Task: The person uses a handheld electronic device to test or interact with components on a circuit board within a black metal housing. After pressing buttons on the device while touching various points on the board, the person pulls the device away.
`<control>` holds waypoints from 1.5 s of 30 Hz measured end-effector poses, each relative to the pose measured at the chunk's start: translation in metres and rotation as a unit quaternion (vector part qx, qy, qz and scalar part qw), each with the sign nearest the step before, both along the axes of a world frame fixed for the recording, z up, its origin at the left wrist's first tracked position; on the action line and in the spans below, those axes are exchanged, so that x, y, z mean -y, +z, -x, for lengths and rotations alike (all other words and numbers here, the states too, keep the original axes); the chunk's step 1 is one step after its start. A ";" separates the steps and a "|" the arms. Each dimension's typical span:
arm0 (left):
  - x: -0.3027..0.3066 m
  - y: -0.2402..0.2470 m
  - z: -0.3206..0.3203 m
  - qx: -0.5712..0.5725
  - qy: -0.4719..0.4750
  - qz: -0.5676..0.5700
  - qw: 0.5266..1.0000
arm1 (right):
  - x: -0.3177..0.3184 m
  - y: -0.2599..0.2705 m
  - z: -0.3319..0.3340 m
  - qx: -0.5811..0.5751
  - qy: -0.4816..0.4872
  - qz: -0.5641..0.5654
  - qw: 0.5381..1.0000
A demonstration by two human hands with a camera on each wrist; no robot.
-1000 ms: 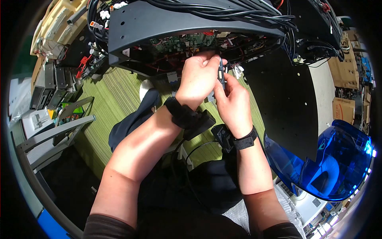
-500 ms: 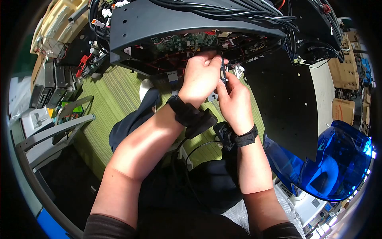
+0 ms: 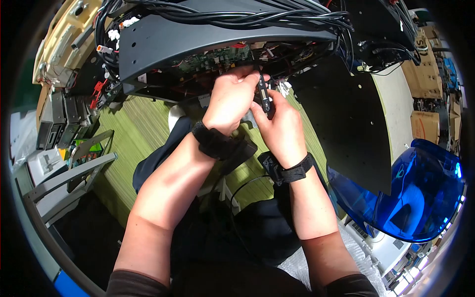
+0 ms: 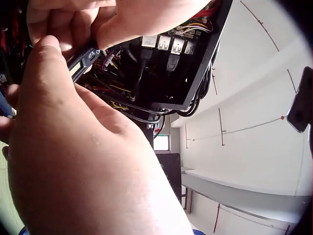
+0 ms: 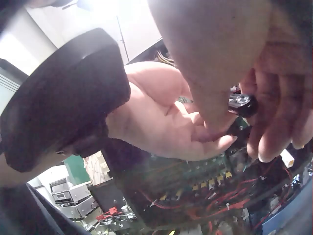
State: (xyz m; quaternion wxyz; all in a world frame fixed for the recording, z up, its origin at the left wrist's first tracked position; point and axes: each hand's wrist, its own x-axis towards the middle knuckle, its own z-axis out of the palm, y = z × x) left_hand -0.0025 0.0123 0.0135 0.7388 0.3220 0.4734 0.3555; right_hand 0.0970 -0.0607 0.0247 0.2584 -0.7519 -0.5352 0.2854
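Observation:
Both hands work on a slim black pen-like tool point(image 3: 263, 94) with a small pale window on its side, just in front of the open dark housing point(image 3: 163, 44). My left hand point(image 3: 231, 99) holds its upper part near the housing, fingers partly hidden behind the thumb. Around its lower end, my right hand point(image 3: 283, 121) holds thumb and index finger on either side. Part of the tool's body point(image 4: 84, 62) shows between the two hands in the left wrist view, and its rounded end point(image 5: 243, 104) in the right wrist view. The tool's far end is hidden.
Green circuit boards point(image 3: 217, 58) and wiring fill the housing; a bundle of black cables point(image 3: 237, 17) runs over its top. A black panel point(image 3: 346, 123) stands at the right, beside a blue translucent shell point(image 3: 410, 198). Striped green carpet point(image 3: 143, 119) lies below.
The head view has shifted, so housing and hands appear farther left. More of the tool's lower end shows between the right thumb and index finger. The left hand keeps its hold near the housing.

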 end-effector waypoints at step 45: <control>0.002 -0.001 0.004 -0.007 0.000 -0.019 1.000 | 0.003 0.001 0.008 -0.023 0.006 0.004 1.000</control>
